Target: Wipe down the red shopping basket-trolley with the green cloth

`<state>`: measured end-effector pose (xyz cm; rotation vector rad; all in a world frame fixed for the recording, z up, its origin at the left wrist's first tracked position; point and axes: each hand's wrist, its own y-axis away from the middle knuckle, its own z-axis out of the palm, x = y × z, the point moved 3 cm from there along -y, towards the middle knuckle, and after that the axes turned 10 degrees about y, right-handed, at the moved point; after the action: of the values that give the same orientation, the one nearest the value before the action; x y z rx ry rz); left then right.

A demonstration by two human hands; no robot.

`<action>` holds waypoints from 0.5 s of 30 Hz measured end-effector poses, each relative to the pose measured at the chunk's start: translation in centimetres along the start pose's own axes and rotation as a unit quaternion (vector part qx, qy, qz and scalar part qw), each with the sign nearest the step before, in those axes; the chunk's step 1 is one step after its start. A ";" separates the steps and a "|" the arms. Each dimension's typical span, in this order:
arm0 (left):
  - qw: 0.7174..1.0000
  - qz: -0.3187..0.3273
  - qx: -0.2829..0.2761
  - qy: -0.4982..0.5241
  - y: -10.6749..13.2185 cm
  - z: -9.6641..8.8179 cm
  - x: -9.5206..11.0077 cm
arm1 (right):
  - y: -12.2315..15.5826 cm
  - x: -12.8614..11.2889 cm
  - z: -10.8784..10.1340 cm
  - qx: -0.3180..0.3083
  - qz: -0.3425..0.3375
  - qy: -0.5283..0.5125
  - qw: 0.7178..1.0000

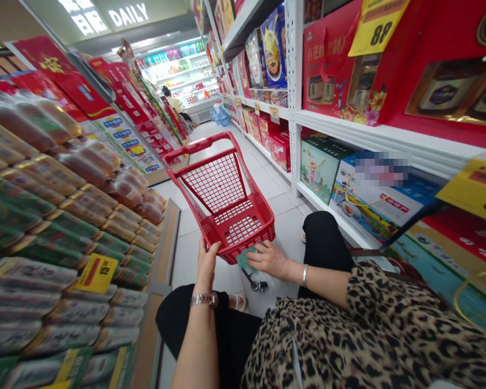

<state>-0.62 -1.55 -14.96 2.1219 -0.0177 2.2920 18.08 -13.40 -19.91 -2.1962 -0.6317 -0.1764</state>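
A small red shopping cart (270, 221) with a grid basket stands low in the aisle right before me, its handle pointing away. My left hand (206, 265) grips the left corner of its near end, thumb up at the rim. My right hand (269, 260) holds a green cloth (246, 260) against the outer face of the near end, with the fingers bent over it. Most of the cloth is hidden under those fingers. Below the basket a caster wheel (259, 285) shows on the floor. The basket holds nothing that I can see.
On the left, stacked packs of cans (28, 216) and bottles (89, 162) border the aisle. White shelves (389, 135) with gift boxes (281, 151) run close along the right. Farther off, a person (172, 101) is low by the left displays, near blue water jugs (221, 116).
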 end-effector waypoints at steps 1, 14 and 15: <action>1.000 0.001 -0.002 0.002 0.1 0.1 0.1 | 0.9 0.8 -0.3 0.000 0.011 0.009 1.000; 1.000 -0.017 0.001 -0.001 0.4 1.8 0.5 | 7.7 8.6 -4.5 -0.102 0.196 0.068 0.973; 1.000 -0.016 0.000 0.000 0.4 1.9 0.5 | 7.3 7.5 -4.6 -0.088 0.178 0.057 0.978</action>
<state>1.21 -1.99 -14.36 2.1070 0.0148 2.2739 28.59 -17.93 -19.44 -2.4077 -0.1564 -0.1738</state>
